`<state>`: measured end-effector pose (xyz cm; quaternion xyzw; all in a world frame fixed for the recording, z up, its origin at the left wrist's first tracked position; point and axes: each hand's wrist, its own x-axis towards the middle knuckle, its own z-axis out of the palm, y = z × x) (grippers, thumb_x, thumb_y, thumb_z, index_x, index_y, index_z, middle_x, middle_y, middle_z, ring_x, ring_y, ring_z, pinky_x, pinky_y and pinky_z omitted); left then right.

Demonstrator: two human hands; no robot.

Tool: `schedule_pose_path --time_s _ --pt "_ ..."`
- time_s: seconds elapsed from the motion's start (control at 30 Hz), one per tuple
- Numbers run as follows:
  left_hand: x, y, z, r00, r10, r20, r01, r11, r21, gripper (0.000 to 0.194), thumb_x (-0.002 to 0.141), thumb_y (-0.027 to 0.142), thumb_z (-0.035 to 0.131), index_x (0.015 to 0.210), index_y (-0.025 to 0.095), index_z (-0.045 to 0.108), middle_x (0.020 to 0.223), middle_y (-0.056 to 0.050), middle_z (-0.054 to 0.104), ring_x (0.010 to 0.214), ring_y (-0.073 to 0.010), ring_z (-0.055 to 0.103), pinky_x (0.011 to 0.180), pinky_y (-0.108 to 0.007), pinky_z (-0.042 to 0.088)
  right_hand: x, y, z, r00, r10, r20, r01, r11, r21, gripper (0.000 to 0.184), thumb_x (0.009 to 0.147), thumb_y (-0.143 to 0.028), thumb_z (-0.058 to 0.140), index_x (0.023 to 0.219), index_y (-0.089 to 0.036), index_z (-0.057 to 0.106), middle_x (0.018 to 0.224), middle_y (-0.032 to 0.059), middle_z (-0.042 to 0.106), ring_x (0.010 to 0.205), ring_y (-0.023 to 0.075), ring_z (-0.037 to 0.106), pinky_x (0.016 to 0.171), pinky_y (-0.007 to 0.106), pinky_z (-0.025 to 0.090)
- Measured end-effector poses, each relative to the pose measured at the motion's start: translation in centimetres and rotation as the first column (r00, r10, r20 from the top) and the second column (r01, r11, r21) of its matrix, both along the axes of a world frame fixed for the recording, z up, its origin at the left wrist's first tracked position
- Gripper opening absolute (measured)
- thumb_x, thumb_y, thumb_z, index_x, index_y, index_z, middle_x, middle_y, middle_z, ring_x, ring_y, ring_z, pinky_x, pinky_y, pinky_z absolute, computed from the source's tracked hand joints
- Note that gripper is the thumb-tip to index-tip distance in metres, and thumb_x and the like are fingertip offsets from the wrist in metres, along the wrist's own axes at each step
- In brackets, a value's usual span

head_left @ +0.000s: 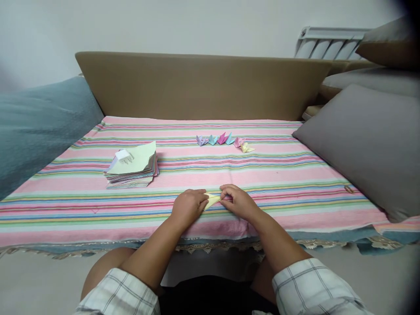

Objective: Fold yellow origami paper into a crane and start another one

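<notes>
A small piece of folded yellow paper (212, 201) lies between my two hands, low over the striped cloth near its front edge. My left hand (190, 204) pinches its left end between thumb and fingers. On the other side, my right hand (239, 202) grips the narrow right tip with thumb and forefinger. Parts of the paper are hidden under my fingers. Farther back, several folded paper cranes (223, 138) stand in a row, in purple, blue, pink and yellow.
The striped cloth (183, 166) covers the sofa seat. To the left sits a stack of coloured paper (141, 159) with a white plug adapter (123, 155) on top. A grey cushion (364, 148) leans at the right, near a small brown ring-shaped thing (348, 189). The brown backrest (203, 85) rises behind.
</notes>
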<state>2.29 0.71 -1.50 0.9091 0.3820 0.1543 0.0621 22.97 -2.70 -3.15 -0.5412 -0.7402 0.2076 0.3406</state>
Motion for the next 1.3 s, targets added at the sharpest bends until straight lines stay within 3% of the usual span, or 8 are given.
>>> schedule_pose_path --time_s 0.13,0.4,1.0,1.17,1.3 --pt "0.1 -0.1 0.2 1.000 0.001 -0.020 -0.001 1.000 0.011 0.022 0.086 0.030 0.049 0.096 0.026 0.068 0.111 -0.003 0.066 0.098 -0.0209 0.061 0.086 -0.036 0.047 -0.1 -0.5 0.1 0.999 0.025 0.038 -0.027 0.999 0.045 0.009 0.075 -0.016 0.060 0.082 -0.020 0.064 0.113 0.0091 0.057 0.106 0.0206 0.054 0.088 0.037 0.045" --pt "0.3 -0.2 0.2 0.999 0.008 -0.040 -0.007 0.999 0.034 0.023 0.086 0.032 0.049 0.098 0.025 0.067 0.113 -0.005 0.065 0.098 -0.0218 0.061 0.085 -0.037 0.047 -1.2 -1.3 -0.5 0.964 0.112 0.242 -0.165 0.964 0.208 0.027 0.082 -0.015 0.052 0.104 -0.026 0.066 0.121 0.0095 0.055 0.112 0.0230 0.049 0.094 0.044 0.042" --pt "-0.6 0.0 -0.7 0.999 -0.008 0.041 0.009 1.000 -0.027 0.027 0.082 0.030 0.057 0.106 0.021 0.064 0.116 -0.007 0.063 0.107 -0.0213 0.058 0.093 -0.037 0.044 -1.3 -1.0 -1.0 0.939 0.119 0.322 -0.187 0.964 0.190 0.030 0.085 -0.018 0.048 0.108 -0.027 0.065 0.117 0.0073 0.060 0.109 0.0221 0.051 0.092 0.042 0.042" --pt "-0.9 -0.3 -0.8 0.987 0.036 0.160 -0.031 0.999 -0.034 0.038 0.079 0.034 0.060 0.115 0.021 0.057 0.128 -0.008 0.054 0.116 -0.0215 0.051 0.098 -0.038 0.041 -1.2 -0.9 -0.9 0.944 0.124 0.307 -0.188 0.964 0.189 0.027 0.085 -0.019 0.049 0.106 -0.024 0.066 0.114 0.0086 0.062 0.107 0.0219 0.053 0.092 0.041 0.042" --pt "-1.8 -0.2 -0.5 0.972 0.058 0.229 -0.037 0.994 -0.098 0.033 0.072 0.034 0.068 0.099 0.020 0.058 0.136 -0.010 0.046 0.121 -0.0236 0.046 0.097 -0.039 0.040 -1.0 -0.8 -0.7 0.962 0.140 0.236 -0.182 0.969 0.169 0.024 0.084 -0.017 0.049 0.100 -0.023 0.067 0.114 0.0093 0.061 0.106 0.0217 0.054 0.091 0.041 0.042"
